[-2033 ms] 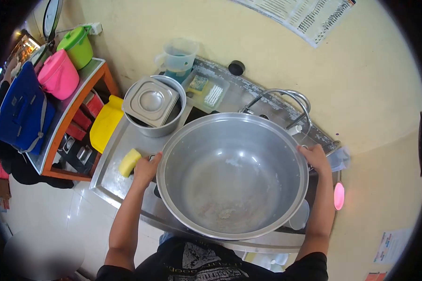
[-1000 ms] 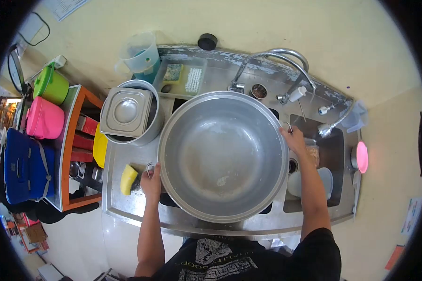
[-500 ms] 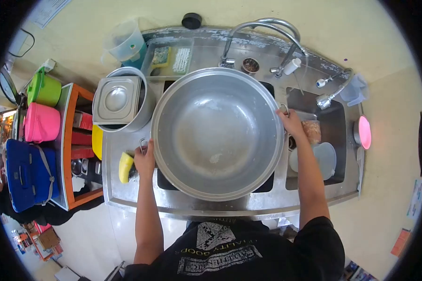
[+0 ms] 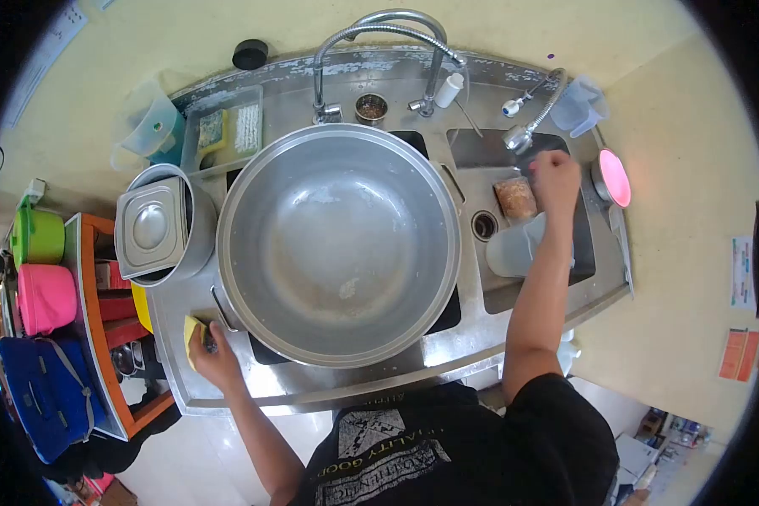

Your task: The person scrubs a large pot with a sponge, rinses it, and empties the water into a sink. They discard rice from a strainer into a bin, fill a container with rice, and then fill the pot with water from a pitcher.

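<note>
A large, wide aluminium pot (image 4: 337, 316) rests over the left sink, its looped handles hanging at both sides. To the left of it, my left hand (image 4: 215, 358) is closed around a yellow sponge (image 4: 193, 336) on the steel counter. My right hand (image 4: 557, 181) is above the right sink (image 4: 531, 291), fingers curled in, just right of a tap with a flexible neck (image 4: 519, 137). What those fingers hold, if anything, is hidden. Below that hand lie a bag of brownish food (image 4: 514, 198) and a translucent plastic container (image 4: 514, 250).
Stacked metal lids (image 4: 150, 226) sit in a smaller pot (image 4: 198, 257) at left. Behind stand a plastic jug (image 4: 156, 126), a sponge tray (image 4: 223, 126), a small metal cup (image 4: 371, 108) and a tall curved faucet (image 4: 319, 80). A pink-lit bowl (image 4: 613, 179) stands at the right edge.
Both hands have let go of the pot's handles. My left hand has moved down onto the sponge, and my right hand has gone up and right over the sink. The view has shifted right.
</note>
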The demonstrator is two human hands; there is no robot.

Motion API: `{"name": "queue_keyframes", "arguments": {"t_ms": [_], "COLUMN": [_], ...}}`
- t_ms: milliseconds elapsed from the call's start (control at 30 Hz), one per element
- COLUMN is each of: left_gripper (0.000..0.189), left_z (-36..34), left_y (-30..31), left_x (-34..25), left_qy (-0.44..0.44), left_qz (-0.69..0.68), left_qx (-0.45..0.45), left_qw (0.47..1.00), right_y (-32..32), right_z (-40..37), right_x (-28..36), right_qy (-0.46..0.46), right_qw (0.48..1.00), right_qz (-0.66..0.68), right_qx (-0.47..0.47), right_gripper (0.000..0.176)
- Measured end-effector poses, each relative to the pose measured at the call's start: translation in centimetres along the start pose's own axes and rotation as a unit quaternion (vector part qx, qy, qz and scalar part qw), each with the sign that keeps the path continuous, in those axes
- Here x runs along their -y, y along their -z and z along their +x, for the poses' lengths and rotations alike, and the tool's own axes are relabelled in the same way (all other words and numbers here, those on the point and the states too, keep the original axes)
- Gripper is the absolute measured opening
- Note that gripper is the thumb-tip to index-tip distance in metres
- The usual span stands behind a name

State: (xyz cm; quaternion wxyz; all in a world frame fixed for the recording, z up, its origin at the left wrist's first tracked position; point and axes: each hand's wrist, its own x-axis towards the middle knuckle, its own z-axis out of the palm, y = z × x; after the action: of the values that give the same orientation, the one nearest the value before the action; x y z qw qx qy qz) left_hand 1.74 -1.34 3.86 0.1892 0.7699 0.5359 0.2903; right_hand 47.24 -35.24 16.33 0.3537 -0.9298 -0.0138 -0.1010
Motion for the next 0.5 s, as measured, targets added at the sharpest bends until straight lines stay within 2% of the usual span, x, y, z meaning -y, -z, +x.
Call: {"name": "queue_keyframes", "arguments": {"t_ms": [33,67,100,133,167,200,233,267,300,333,367,400,433,467,500], "left_gripper": [0.039,0.043,0.043,0.050,0.059,0.071,0.071,0.072,0.073,0.073,0.073,0.073,0.073,0.063,0.063], "left_z": [0.2,0.5,0.7,0.9,1.2,1.4,1.9,2.4,2.1,2.3,2.2,2.4,2.1,1.8,1.7], "left_y": [0.8,1.6,2.1,2.3,2.3,2.6,2.2,1.7,2.0,2.6,2.8,2.8,2.5,2.4,2.2], "left_x": [0.1,0.6,1.2,1.7,2.0,2.1,3.6,5.9,7.3,6.6,6.8,7.6,7.3,6.9,6.3], "left_qy": [-0.018,-0.023,-0.025,-0.090,-0.151,-0.135,-0.126,-0.105,-0.081,-0.033,-0.024,-0.036,-0.050,-0.079,-0.077], "left_qz": [0.028,0.057,0.055,0.113,0.170,0.195,0.196,0.205,0.218,0.187,0.199,0.181,0.160,0.165,0.171], "left_qx": [-0.034,-0.012,-0.017,-0.030,-0.047,-0.009,-0.024,0.031,0.087,0.129,0.125,0.128,0.134,0.103,0.105], "left_qw": [0.999,0.998,0.998,0.989,0.973,0.971,0.972,0.973,0.969,0.973,0.972,0.974,0.977,0.978,0.977], "right_y": [0.6,0.1,-1.7,-3.4,-4.5,-6.4,-8.8,-11.0,-13.8,-16.5,-18.5,-18.7,-18.9,-19.3,-19.8], "right_z": [2.0,4.8,7.8,9.7,10.7,12.5,14.7,18.0,20.2,21.6,22.2,21.5,22.0,22.9,24.1], "right_x": [-1.4,-4.3,-8.3,-10.7,-10.8,-12.1,-13.9,-15.4,-15.5,-15.2,-15.8,-14.7,-15.3,-15.4,-15.4], "right_qy": [-0.047,-0.045,0.036,0.119,0.165,0.246,0.327,0.409,0.419,0.471,0.517,0.426,0.424,0.401,0.375], "right_qw": [0.999,0.998,0.998,0.982,0.969,0.962,0.942,0.908,0.903,0.879,0.853,0.894,0.893,0.889,0.877], "right_qz": [0.020,0.024,-0.058,-0.138,-0.159,-0.085,-0.009,-0.022,-0.008,0.013,0.032,0.031,0.033,-0.020,-0.072], "right_qx": [-0.020,-0.024,0.015,0.051,0.091,0.083,0.078,0.084,0.092,0.078,0.062,0.137,0.144,0.220,0.292], "right_gripper": [0.024,0.024,0.025,0.033,0.056,0.065,0.076,0.083,0.083,0.082,0.081,0.080,0.080,0.080,0.079]}}
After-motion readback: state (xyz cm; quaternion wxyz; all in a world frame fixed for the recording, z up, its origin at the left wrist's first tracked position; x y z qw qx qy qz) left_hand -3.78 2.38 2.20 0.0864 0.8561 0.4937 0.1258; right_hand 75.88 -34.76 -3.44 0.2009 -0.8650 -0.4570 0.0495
